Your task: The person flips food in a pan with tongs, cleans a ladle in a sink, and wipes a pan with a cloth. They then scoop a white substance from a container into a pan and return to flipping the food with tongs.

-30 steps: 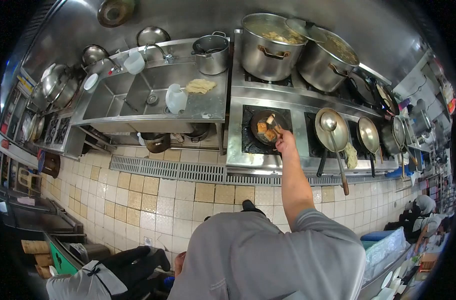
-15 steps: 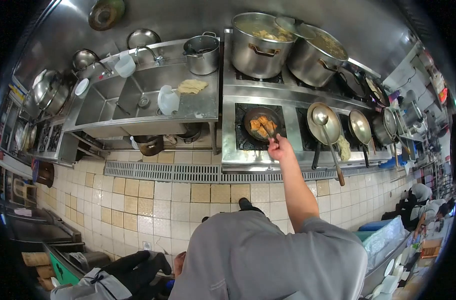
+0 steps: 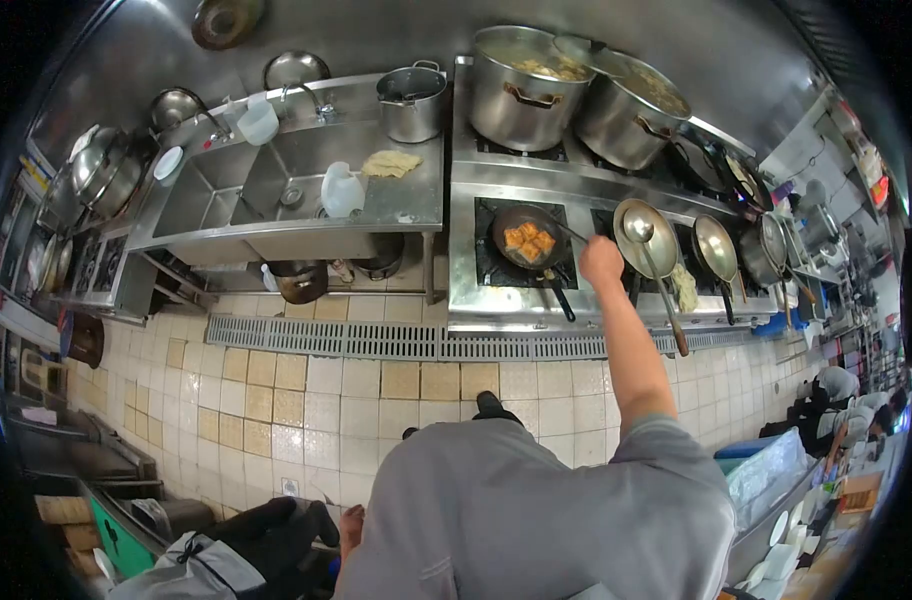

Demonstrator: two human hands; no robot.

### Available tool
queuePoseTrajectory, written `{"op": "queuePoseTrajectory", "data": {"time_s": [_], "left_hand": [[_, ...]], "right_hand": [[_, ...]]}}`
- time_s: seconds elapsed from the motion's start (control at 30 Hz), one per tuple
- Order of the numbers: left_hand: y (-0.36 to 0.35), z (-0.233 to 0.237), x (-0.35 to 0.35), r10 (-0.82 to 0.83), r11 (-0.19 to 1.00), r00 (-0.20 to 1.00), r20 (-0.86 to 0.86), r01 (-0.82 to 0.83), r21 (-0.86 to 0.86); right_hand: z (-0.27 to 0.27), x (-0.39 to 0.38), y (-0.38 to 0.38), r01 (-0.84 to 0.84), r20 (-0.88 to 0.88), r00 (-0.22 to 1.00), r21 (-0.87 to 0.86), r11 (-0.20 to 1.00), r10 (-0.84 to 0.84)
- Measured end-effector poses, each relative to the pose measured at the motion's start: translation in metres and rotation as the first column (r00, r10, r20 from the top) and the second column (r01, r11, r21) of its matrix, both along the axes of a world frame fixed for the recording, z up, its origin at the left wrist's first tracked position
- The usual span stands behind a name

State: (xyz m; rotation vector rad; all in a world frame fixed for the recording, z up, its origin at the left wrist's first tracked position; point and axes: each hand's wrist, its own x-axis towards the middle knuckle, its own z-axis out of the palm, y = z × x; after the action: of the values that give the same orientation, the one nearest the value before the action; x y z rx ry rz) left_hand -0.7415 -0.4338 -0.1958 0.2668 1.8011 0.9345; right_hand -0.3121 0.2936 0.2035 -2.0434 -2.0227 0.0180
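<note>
A small dark frying pan (image 3: 509, 258) sits on the near left burner, its black handle pointing toward the front edge. Several browned, golden pieces of food (image 3: 529, 242) lie in it. My right hand (image 3: 601, 262) is closed around a thin-handled cooking utensil (image 3: 572, 233), which reaches to the pan's right rim; its working end is hard to make out. My left hand (image 3: 352, 524) hangs low beside my body, away from the stove, its fingers partly hidden. Right of my right hand, a wide pan (image 3: 631, 225) holds a ladle (image 3: 651, 262) with a wooden grip.
Two large stockpots (image 3: 521, 110) of broth stand at the back of the stove. Another pan (image 3: 716, 248) and a crumpled cloth (image 3: 684, 290) are to the right. A steel sink (image 3: 201, 200) is at left. A person (image 3: 201, 560) is behind me, lower left.
My right hand has moved right and slightly up, from below the pan to its right side. The pan's black handle now shows, and the utensil lies over the right rim.
</note>
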Motion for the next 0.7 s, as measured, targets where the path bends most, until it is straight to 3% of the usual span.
{"op": "queuePoseTrajectory", "data": {"time_s": [0.03,0.07,0.13,0.17,0.23,0.27,0.33,0.4,0.53,0.63,0.67,0.7], "left_hand": [[-0.001,0.007,0.0,0.134,0.985,0.981,0.141,-0.148,0.087],[-0.005,0.011,-0.007,-0.121,0.988,0.973,-0.196,0.099,-0.12],[-0.007,0.032,-0.006,-0.278,0.954,0.895,-0.348,0.215,-0.209],[-0.012,0.036,-0.003,-0.404,0.913,0.801,-0.442,0.323,-0.249],[-0.023,0.038,0.009,-0.645,0.744,0.422,-0.637,0.538,-0.396],[-0.021,0.036,0.02,-0.64,0.75,0.423,-0.642,0.525,-0.401],[-0.018,0.033,0.046,-0.369,0.924,0.812,-0.451,0.271,-0.269],[-0.008,0.044,0.071,-0.261,0.944,0.888,-0.379,0.154,-0.291],[0.028,0.067,0.119,-0.168,0.948,0.929,-0.329,0.061,-0.311],[0.056,0.079,0.15,-0.194,0.943,0.925,-0.326,0.084,-0.322],[0.049,0.054,0.148,-0.408,0.902,0.816,-0.41,0.29,-0.319],[0.046,0.036,0.148,-0.576,0.817,0.629,-0.521,0.466,-0.34]], "right_hand": [[-0.004,-0.002,0.012,-0.027,0.088,0.996,-0.04,0.999,0.03],[-0.009,-0.001,0.021,-0.05,0.17,0.983,-0.075,0.996,0.062],[-0.025,-0.002,0.038,-0.078,0.2,0.975,-0.087,0.993,0.094],[-0.029,-0.004,0.046,-0.099,0.237,0.964,-0.107,0.989,0.122],[-0.034,-0.009,0.055,-0.137,0.253,0.951,-0.169,0.976,0.177],[-0.041,-0.012,0.061,-0.129,0.237,0.956,-0.198,0.972,0.175],[-0.05,-0.012,0.07,-0.126,0.212,0.961,-0.232,0.964,0.177],[-0.055,-0.009,0.078,-0.156,0.218,0.951,-0.269,0.95,0.218],[-0.064,0.013,0.085,-0.236,0.186,0.943,-0.209,0.949,0.276],[-0.025,0.039,0.064,-0.203,0.043,0.976,-0.166,0.965,0.213],[-0.005,0.052,0.049,-0.194,-0.059,0.98,-0.137,0.971,0.188],[0.005,0.066,0.036,-0.179,-0.164,0.973,-0.111,0.978,0.16]]}}
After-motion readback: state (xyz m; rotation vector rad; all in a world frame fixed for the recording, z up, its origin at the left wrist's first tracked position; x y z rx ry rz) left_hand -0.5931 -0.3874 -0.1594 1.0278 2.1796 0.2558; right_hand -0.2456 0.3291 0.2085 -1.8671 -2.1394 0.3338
